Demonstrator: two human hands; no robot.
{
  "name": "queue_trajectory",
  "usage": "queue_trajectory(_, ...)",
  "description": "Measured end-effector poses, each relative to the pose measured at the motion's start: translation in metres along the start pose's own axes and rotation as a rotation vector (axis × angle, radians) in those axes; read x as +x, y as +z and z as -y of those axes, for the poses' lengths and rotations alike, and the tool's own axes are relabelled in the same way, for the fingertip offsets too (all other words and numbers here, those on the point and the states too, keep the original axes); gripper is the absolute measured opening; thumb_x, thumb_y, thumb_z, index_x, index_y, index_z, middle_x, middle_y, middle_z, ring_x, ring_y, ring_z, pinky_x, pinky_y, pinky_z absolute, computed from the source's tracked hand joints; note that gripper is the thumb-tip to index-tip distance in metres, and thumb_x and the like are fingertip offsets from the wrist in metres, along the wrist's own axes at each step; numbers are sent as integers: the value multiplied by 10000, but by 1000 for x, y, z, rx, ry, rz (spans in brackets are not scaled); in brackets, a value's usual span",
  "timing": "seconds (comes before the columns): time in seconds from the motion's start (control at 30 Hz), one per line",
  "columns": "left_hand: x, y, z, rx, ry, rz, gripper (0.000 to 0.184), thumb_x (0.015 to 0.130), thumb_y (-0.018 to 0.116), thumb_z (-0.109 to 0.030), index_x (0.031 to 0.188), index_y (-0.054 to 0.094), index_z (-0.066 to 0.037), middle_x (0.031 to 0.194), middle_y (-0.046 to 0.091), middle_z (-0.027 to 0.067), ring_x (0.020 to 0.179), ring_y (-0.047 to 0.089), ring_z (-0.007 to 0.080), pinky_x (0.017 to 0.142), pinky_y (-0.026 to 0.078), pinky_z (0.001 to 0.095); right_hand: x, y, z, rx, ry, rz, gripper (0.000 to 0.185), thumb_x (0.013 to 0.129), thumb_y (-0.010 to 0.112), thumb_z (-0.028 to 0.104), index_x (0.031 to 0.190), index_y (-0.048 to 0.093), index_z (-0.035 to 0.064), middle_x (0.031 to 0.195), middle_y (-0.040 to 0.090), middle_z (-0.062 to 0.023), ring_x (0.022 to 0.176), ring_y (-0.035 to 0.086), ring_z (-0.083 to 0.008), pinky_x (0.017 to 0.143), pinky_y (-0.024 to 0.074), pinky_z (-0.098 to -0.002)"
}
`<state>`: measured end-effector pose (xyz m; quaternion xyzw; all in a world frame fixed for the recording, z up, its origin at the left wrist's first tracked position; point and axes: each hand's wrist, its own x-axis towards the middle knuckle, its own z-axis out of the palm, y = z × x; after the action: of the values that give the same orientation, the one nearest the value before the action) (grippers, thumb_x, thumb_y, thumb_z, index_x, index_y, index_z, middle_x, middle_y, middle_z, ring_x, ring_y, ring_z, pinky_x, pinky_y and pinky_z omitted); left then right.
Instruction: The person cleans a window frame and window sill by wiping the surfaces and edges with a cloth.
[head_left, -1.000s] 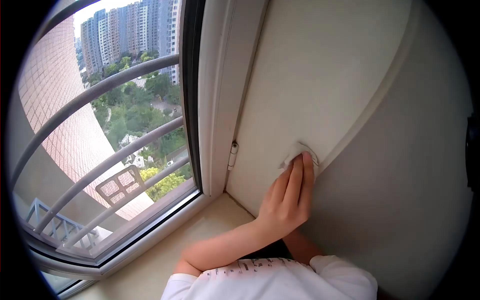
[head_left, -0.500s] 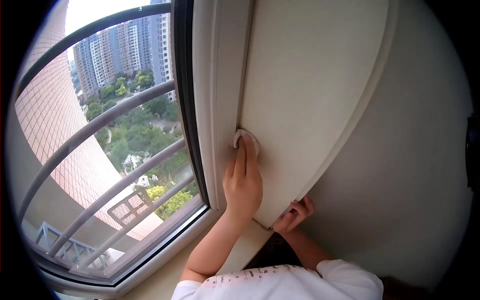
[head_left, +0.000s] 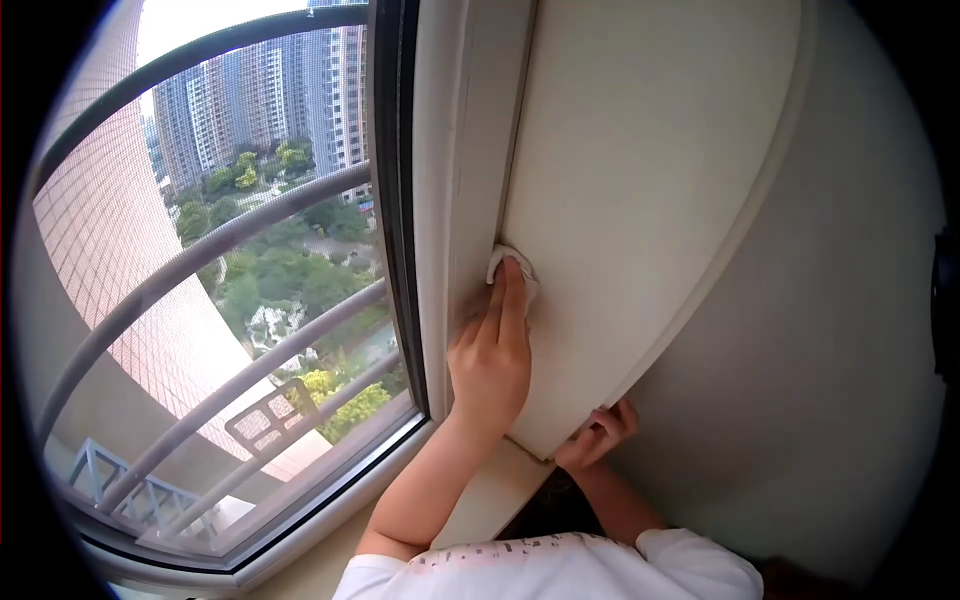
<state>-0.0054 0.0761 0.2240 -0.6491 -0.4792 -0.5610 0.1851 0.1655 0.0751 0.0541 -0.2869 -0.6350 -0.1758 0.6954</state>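
My left hand presses a white cloth flat under its fingers. The cloth lies in the corner where a long cream sill board meets the window frame. Part of the cloth is hidden by the fingers. Lower and to the right, my right hand is curled round the board's outer edge near its front end. Some of its fingertips are out of sight.
To the left is a window with a fine screen and curved metal railings outside. A grey wall surface runs along the right. Below my arms is a dark gap, close to my white shirt.
The view has shifted a little, so the scene sits further right. My left hand and the cloth have slid slightly farther up along the corner. My right hand keeps its place on the edge.
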Motion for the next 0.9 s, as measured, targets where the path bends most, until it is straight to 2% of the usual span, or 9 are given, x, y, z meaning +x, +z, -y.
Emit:
queue_trajectory(0.17, -1, -1, -23, -114, 171, -64, 508, 779, 617, 91, 1286, 612, 87, 1200, 691, 257, 1014, 731, 336, 769, 577, 337, 3, 2, -1, 9, -9, -1, 301, 1031, 431, 311, 1146, 513, 45, 1442, 326, -201, 1281, 392, -314, 1038, 377, -446)
queue_trajectory(0.23, -7, -10, -66, -122, 233, -82, 364, 809, 599, 19, 1156, 696, 73, 1097, 736, 185, 980, 742, 251, 704, 549, 287, 0, 4, 0, -14, -9, 6, 301, 1036, 426, 313, 1153, 506, 47, 1439, 329, -201, 1285, 392, -315, 1048, 375, -456)
queue_trajectory(0.33, -20, 1, -88, 43, 411, -184, 407, 754, 585, -19, 1131, 726, 36, 1053, 744, 130, 952, 741, 200, 694, 537, 266, -3, 1, -1, -66, -17, 25, 300, 1044, 418, 316, 1162, 495, 50, 1436, 334, -200, 1290, 393, -318, 1062, 372, -471)
queue_trajectory(0.43, -13, -3, -72, -210, 355, -162, 396, 800, 620, 19, 1185, 712, 9, 1087, 742, 143, 904, 742, 203, 674, 546, 283, -9, -5, -4, -160, -28, 63, 300, 1051, 411, 319, 1171, 484, 53, 1433, 338, -198, 1295, 393, -321, 1076, 369, -486)
queue_trajectory(0.47, -7, -3, -62, -208, 358, -168, 396, 800, 620, 19, 1185, 712, 9, 1087, 742, 143, 904, 742, 203, 674, 546, 283, -10, -4, -5, -188, -29, 74, 300, 1054, 408, 319, 1174, 481, 54, 1432, 339, -198, 1297, 393, -322, 1081, 368, -491)
queue_trajectory(0.53, 4, -7, -35, -145, 153, -128, 438, 826, 643, 45, 1260, 675, -8, 1138, 735, 156, 858, 740, 228, 672, 556, 300, -7, -1, -5, -211, -28, 86, 300, 1056, 406, 320, 1177, 477, 55, 1431, 341, -198, 1299, 393, -323, 1086, 367, -496)
queue_trajectory(0.6, 13, -1, -8, -43, 18, -73, 508, 815, 642, 66, 1319, 630, 1, 1186, 717, 191, 855, 742, 258, 684, 563, 311, 0, 6, -5, -7, -21, 2, 305, 1032, 425, 313, 1176, 508, 58, 1417, 342, -193, 1254, 393, -307, 1012, 384, -443)
queue_trajectory(0.7, 22, 5, 0, -34, -25, -102, 490, 828, 637, 56, 1317, 618, 33, 1196, 705, 224, 888, 745, 281, 699, 569, 313, 0, 2, -7, -7, -26, 11, 306, 1024, 440, 312, 1170, 508, 52, 1414, 345, -192, 1256, 387, -309, 1004, 391, -442)
queue_trajectory(0.9, 15, -3, -56, -49, 300, -171, 443, 808, 602, 40, 1244, 646, 108, 1148, 711, 258, 992, 746, 276, 664, 536, 292, -19, 7, -13, 6, 17, -10, 276, 1012, 450, 298, 1134, 526, 62, 1394, 360, -198, 1235, 399, -312, 979, 406, -417)
